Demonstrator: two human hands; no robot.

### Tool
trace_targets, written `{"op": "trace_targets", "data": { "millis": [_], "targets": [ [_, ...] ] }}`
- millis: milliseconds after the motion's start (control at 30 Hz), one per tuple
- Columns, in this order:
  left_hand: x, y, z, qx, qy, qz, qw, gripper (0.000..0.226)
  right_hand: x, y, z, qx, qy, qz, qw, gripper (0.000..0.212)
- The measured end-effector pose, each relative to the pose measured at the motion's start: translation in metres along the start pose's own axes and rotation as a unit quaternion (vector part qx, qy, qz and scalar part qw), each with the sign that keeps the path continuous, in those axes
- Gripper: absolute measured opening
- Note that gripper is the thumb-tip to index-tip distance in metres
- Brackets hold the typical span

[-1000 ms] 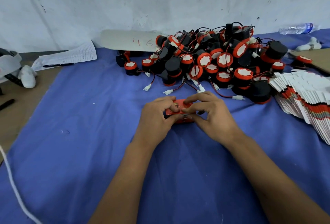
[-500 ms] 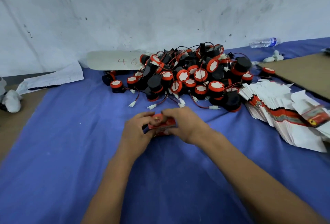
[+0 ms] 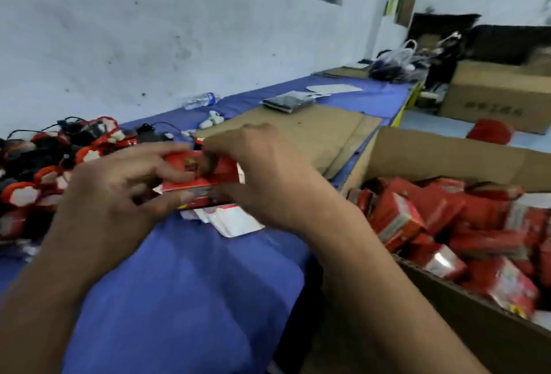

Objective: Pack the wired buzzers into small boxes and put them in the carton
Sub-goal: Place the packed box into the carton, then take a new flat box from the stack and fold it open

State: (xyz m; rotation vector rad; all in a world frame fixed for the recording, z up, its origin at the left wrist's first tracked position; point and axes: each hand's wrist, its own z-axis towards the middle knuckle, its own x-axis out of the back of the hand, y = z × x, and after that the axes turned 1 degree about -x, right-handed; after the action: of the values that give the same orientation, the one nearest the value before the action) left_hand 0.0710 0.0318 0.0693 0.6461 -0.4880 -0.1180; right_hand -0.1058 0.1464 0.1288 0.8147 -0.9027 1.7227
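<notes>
Both hands met over a small red box (image 3: 205, 178) held above the blue cloth (image 3: 185, 290); left hand (image 3: 119, 191) curled its fingers round the box's left end, thumb underneath; right hand (image 3: 265, 176) pinched the top of the box at its right end, fingertips bent down onto the flap area; motion blur hid whether the flap was tucked; box sat between the hands, raised off the cloth, just left of the open carton (image 3: 441, 159); carton stood at the right edge of the table, its near flap folded out, filled with a loose heap of packed red boxes (image 3: 447, 224); pile of black and red buzzers (image 3: 56, 165) with wires lay at the left, partly hidden behind the left hand; a few flat unfolded box blanks (image 3: 232, 220) showed white under the hands, mostly covered by them; flat cardboard sheet (image 3: 310, 132) lay beyond the hands; plastic water bottle (image 3: 199, 101) lay on its side by the wall; dark flat packet (image 3: 287, 101) and white paper (image 3: 334, 88) farther back; second closed carton (image 3: 495, 96) and plastic bags (image 3: 393, 63) at far right; wall white and scuffed; whole frame blurred.
</notes>
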Motion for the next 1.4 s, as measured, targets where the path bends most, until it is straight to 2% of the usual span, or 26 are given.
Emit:
{"op": "trace_targets", "data": {
  "millis": [67,167,267,367,433,500,600,733,800,900,1000,1067,1167,1300,1400],
  "targets": [
    [-0.049,0.037,0.032,-0.023,-0.034,-0.077,0.996,0.021,0.051,0.030,-0.033,-0.067,0.010,-0.064,0.996,0.018],
    [-0.141,0.086,0.067,-0.088,-0.069,-0.107,0.988,0.024,0.119,0.066,-0.085,-0.160,0.033,-0.153,0.975,0.022],
    [-0.213,0.132,0.085,-0.167,-0.104,-0.066,0.978,0.035,0.161,0.102,-0.129,-0.263,0.065,-0.221,0.937,0.025],
    [-0.270,0.165,0.080,-0.168,-0.230,-0.016,0.958,0.043,0.169,0.132,-0.168,-0.345,0.072,-0.261,0.899,0.020],
    [-0.294,0.171,0.070,-0.161,-0.317,0.029,0.934,0.035,0.159,0.146,-0.187,-0.390,0.026,-0.265,0.881,0.014],
    [-0.305,0.174,0.059,-0.175,-0.365,0.057,0.913,0.029,0.151,0.155,-0.198,-0.441,-0.044,-0.257,0.859,0.009],
    [-0.307,0.172,0.053,-0.171,-0.364,0.019,0.915,0.032,0.158,0.158,-0.202,-0.492,-0.079,-0.225,0.837,0.006],
    [-0.304,0.167,0.058,-0.103,-0.373,-0.052,0.920,0.043,0.164,0.150,-0.195,-0.489,-0.069,-0.211,0.843,0.018],
    [-0.299,0.162,0.059,-0.081,-0.355,-0.066,0.929,0.039,0.157,0.142,-0.184,-0.473,-0.042,-0.208,0.855,0.024],
    [-0.285,0.144,0.062,-0.075,-0.301,-0.050,0.949,0.032,0.139,0.128,-0.158,-0.446,-0.016,-0.192,0.874,0.016],
    [-0.255,0.113,0.065,-0.057,-0.222,-0.010,0.973,0.032,0.111,0.107,-0.118,-0.375,0.038,-0.180,0.909,0.012],
    [-0.223,0.091,0.060,-0.042,-0.167,-0.014,0.985,0.030,0.083,0.090,-0.084,-0.326,0.057,-0.155,0.931,0.018],
    [-0.167,0.046,0.044,0.002,-0.084,0.044,0.996,0.022,0.022,0.063,-0.030,-0.268,0.035,-0.096,0.958,0.023],
    [-0.096,-0.022,0.002,0.123,-0.024,0.121,0.985,0.013,-0.074,0.023,0.025,-0.190,-0.037,-0.006,0.981,0.015],
    [-0.055,-0.067,-0.036,0.202,0.022,0.140,0.969,0.027,-0.135,-0.003,0.051,-0.154,-0.098,0.045,0.982,0.022]
  ]
}}
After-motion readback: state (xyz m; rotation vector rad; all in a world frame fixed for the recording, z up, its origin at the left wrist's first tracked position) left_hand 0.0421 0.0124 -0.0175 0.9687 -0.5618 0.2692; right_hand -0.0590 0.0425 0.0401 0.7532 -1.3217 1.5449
